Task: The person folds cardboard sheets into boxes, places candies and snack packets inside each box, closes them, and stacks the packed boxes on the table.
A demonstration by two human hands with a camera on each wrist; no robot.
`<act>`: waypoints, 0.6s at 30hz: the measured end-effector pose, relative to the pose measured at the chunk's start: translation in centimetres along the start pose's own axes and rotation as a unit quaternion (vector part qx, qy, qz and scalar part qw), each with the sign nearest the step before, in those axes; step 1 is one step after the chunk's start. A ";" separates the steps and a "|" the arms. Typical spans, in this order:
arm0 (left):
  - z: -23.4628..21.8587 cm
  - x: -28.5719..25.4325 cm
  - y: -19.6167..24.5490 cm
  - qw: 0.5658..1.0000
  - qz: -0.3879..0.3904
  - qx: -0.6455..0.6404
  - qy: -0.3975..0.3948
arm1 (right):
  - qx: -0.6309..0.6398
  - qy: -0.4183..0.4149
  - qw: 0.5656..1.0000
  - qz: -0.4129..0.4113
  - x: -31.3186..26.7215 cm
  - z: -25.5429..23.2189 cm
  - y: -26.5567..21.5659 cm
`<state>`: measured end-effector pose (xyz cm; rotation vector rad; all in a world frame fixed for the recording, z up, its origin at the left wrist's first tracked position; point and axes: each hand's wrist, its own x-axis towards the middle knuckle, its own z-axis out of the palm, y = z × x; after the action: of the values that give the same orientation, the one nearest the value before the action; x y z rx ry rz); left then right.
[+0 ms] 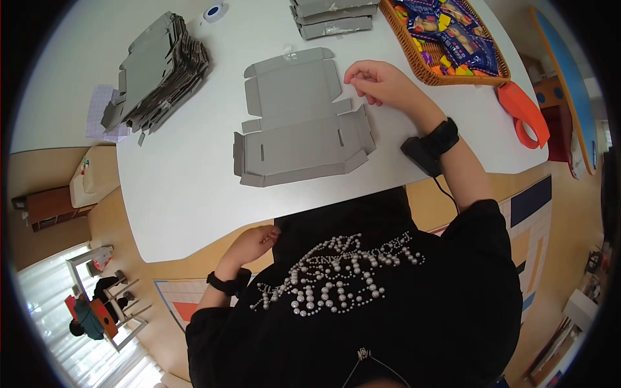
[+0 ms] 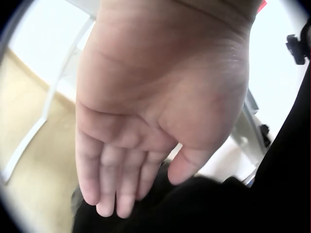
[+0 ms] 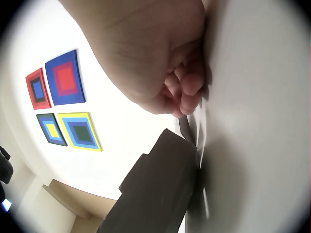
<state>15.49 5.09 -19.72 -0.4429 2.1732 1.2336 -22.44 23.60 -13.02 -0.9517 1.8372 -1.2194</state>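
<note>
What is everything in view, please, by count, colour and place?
Flat cardboard: one, grey, centre
Cardboard stacks: two, grey, left and far edge
Checkered sheet: one, purplish, left
Tape roll: one, blue-white, far edge
Basket: one, brown, far right
Packets: several, navy, in basket
Ringed object: one, orange, right
Table: one, white, centre
Framed pictures: four, multicoloured, wall
Furniture: several, mixed, background
Shirt: one, black, worn
Wrist straps: two, black, wrists
Left hand: one, bare, by lap
Right hand: one, bare, by flat cardboard

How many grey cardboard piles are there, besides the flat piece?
2: one pile at the left of the table, and the far pile, left of the wicker basket. The frame cuts off the far pile; others may be hidden.
</note>
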 end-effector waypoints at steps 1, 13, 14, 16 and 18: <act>-0.6 0.4 0.9 0.998 0.033 -0.051 -0.005 | -0.005 -0.001 1.000 0.010 0.0 0.0 0.0; 4.3 9.3 -5.5 0.913 0.144 0.152 0.350 | 0.002 -0.354 0.935 -0.005 -13.2 0.2 -5.5; 4.5 9.6 -6.0 0.913 0.145 0.152 0.351 | -0.031 -0.395 0.916 0.063 -13.9 1.4 -5.0; 5.1 9.9 -7.3 0.918 0.136 0.135 0.348 | -0.010 -0.381 0.911 0.156 -14.4 3.8 -1.1; 5.2 6.1 -11.1 0.923 0.130 0.119 0.343 | -0.042 -0.231 0.935 0.266 -14.2 6.0 4.4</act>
<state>18.57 3.87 -32.97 -0.5543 3.0213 1.0122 -11.43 34.69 -16.51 -0.6459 1.6175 -0.5317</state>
